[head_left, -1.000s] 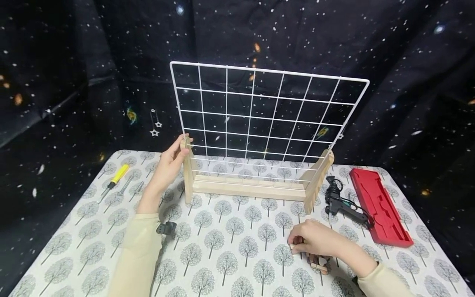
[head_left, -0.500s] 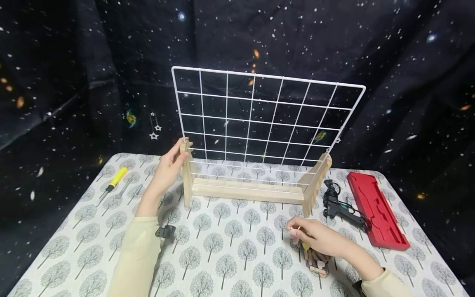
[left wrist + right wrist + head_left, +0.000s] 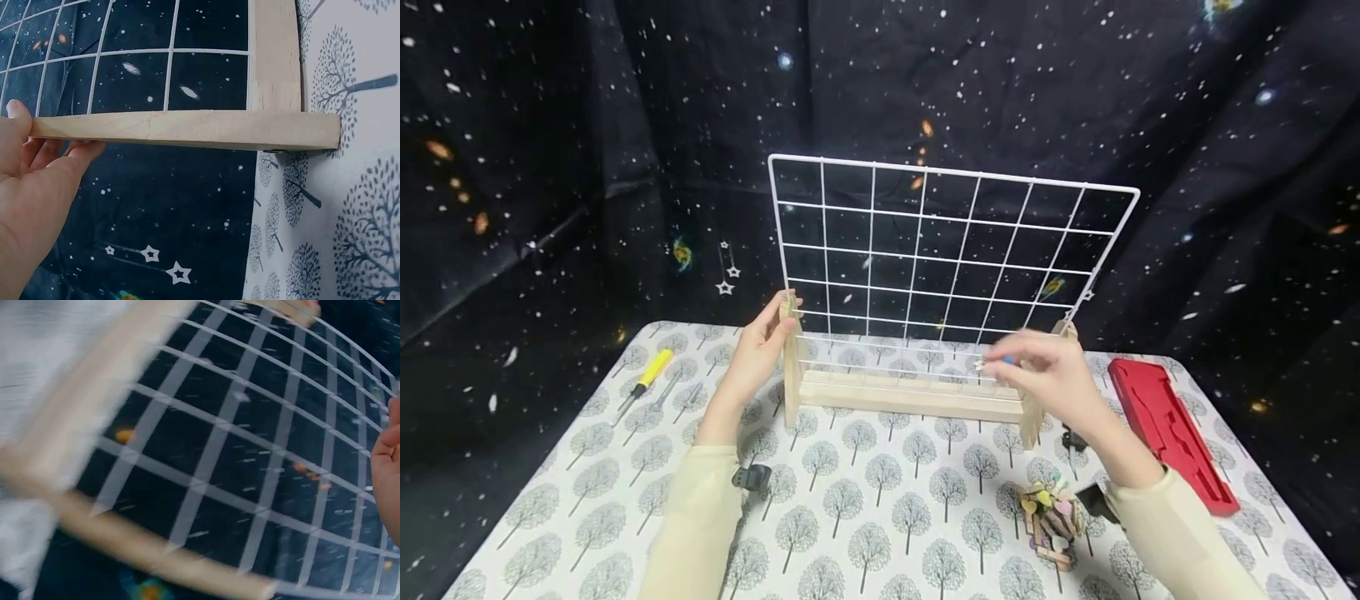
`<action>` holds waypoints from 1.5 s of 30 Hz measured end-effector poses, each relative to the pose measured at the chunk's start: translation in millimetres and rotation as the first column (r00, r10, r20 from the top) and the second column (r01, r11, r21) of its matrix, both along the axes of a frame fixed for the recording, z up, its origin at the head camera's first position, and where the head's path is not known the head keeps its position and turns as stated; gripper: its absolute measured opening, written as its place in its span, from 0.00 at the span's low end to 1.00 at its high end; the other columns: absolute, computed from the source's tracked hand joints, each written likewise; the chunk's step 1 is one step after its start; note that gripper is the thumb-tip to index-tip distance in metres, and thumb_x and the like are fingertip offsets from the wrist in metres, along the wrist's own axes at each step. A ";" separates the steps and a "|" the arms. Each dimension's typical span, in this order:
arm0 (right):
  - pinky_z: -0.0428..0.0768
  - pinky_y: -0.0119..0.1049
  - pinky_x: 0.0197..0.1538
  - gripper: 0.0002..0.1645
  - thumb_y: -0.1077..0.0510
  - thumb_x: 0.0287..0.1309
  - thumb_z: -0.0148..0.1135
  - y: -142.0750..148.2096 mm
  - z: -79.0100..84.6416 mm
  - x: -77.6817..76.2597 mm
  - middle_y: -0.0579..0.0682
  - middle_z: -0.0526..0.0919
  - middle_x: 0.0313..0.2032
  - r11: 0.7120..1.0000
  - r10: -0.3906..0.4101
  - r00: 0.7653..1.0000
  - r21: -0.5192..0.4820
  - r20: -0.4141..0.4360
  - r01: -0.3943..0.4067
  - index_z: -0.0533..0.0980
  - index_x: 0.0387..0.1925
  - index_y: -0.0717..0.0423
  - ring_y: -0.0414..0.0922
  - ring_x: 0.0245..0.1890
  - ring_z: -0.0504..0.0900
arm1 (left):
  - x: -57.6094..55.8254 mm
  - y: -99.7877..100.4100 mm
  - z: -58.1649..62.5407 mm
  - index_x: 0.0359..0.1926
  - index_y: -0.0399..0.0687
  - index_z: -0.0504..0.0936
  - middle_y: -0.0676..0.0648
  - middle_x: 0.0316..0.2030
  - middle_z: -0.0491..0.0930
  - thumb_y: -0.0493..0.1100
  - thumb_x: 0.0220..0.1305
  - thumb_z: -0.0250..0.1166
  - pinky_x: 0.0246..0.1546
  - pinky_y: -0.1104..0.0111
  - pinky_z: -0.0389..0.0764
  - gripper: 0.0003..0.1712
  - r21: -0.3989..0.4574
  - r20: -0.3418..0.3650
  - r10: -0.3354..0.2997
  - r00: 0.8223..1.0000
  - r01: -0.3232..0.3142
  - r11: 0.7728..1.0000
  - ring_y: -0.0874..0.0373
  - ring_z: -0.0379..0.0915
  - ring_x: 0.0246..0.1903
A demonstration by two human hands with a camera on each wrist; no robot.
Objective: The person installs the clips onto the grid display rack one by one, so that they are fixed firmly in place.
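A white wire grid (image 3: 917, 217) stands tilted back in a wooden stand (image 3: 910, 396). My left hand (image 3: 756, 350) grips the top of the stand's left side piece; in the left wrist view the thumb is above that wooden piece (image 3: 187, 129) and the fingers below. My right hand (image 3: 1052, 379), raised before the grid's lower right part, pinches a small pale clothespin (image 3: 980, 365) with a blue bit showing; motion blurs it. Below that hand lies a pile of small wooden clothespins (image 3: 1048, 525) with coloured hearts. The right hand (image 3: 389, 469) shows only partly in the right wrist view.
At the right lies a red tool tray (image 3: 1172, 433), with a black glue gun (image 3: 1073, 440) mostly hidden by the right forearm. A yellow-handled screwdriver (image 3: 651, 373) and thin metal rods (image 3: 667, 388) lie at the left. A dark starry cloth (image 3: 587, 167) hangs behind the table.
My right hand has risen from beside the pile to the grid, carrying the small clothespin, and uncovered the pile. The left hand keeps its hold on the stand. The view has shifted slightly.
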State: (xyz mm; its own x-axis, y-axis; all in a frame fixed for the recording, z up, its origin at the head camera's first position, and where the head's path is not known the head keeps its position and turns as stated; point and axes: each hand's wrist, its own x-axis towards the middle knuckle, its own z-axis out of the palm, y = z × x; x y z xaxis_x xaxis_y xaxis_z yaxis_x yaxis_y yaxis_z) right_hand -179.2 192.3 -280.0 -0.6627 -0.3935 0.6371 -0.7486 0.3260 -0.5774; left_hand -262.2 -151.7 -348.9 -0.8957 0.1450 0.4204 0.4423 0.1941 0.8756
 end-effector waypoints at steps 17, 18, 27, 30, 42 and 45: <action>0.79 0.27 0.37 0.14 0.67 0.45 0.61 -135.9 132.5 -66.5 0.60 0.81 0.35 0.994 0.103 0.911 0.001 -0.400 -0.112 0.76 0.38 0.70 0.43 0.34 0.82 | -7.3 2.6 0.9 0.64 0.51 0.55 0.41 0.58 0.63 0.43 0.65 0.46 0.58 0.58 0.61 0.26 0.001 0.003 -0.033 0.999 0.033 0.999 0.49 0.63 0.56; 0.79 0.26 0.36 0.14 0.65 0.44 0.63 -141.6 139.7 -69.4 0.59 0.81 0.34 0.997 0.049 0.927 -0.035 -0.372 -0.067 0.77 0.37 0.69 0.41 0.33 0.82 | -7.1 3.0 1.7 0.64 0.51 0.55 0.41 0.58 0.63 0.43 0.65 0.46 0.58 0.58 0.61 0.26 -0.005 0.003 -0.031 1.000 0.031 0.999 0.49 0.62 0.56; 0.66 0.20 0.30 0.14 0.53 0.58 0.51 -172.7 181.3 -103.9 0.41 0.79 0.37 0.918 -0.184 0.923 0.276 -0.339 0.284 0.78 0.44 0.48 0.31 0.27 0.70 | -15.3 -0.3 -3.8 0.64 0.53 0.55 0.43 0.59 0.63 0.44 0.65 0.46 0.58 0.59 0.61 0.26 -0.011 -0.006 -0.035 0.999 0.034 0.999 0.50 0.61 0.57; 0.67 0.19 0.32 0.14 0.54 0.57 0.52 -181.5 188.4 -108.0 0.43 0.80 0.36 0.911 -0.175 0.934 0.309 -0.312 0.274 0.77 0.44 0.50 0.32 0.28 0.71 | -21.1 -4.1 -8.9 0.64 0.60 0.55 0.46 0.59 0.64 0.47 0.64 0.46 0.58 0.61 0.62 0.26 -0.026 -0.011 -0.021 1.000 0.021 0.999 0.53 0.62 0.57; 0.76 0.23 0.34 0.08 0.56 0.47 0.63 -200.3 186.9 -116.5 0.46 0.83 0.30 0.962 -0.196 0.980 0.192 -0.007 0.194 0.80 0.31 0.54 0.34 0.28 0.80 | -4.4 -5.3 1.8 0.64 0.48 0.53 0.41 0.59 0.63 0.42 0.65 0.46 0.58 0.58 0.62 0.27 -0.008 0.007 -0.028 1.000 0.028 1.000 0.49 0.61 0.57; 0.76 0.23 0.34 0.08 0.57 0.48 0.62 -203.1 182.5 -116.8 0.46 0.83 0.30 0.957 -0.192 0.981 0.221 -0.018 0.191 0.80 0.31 0.55 0.35 0.28 0.80 | -2.2 -4.6 1.0 0.64 0.46 0.54 0.40 0.58 0.63 0.41 0.65 0.46 0.58 0.59 0.62 0.27 -0.007 -0.002 -0.034 0.999 0.034 0.999 0.48 0.61 0.56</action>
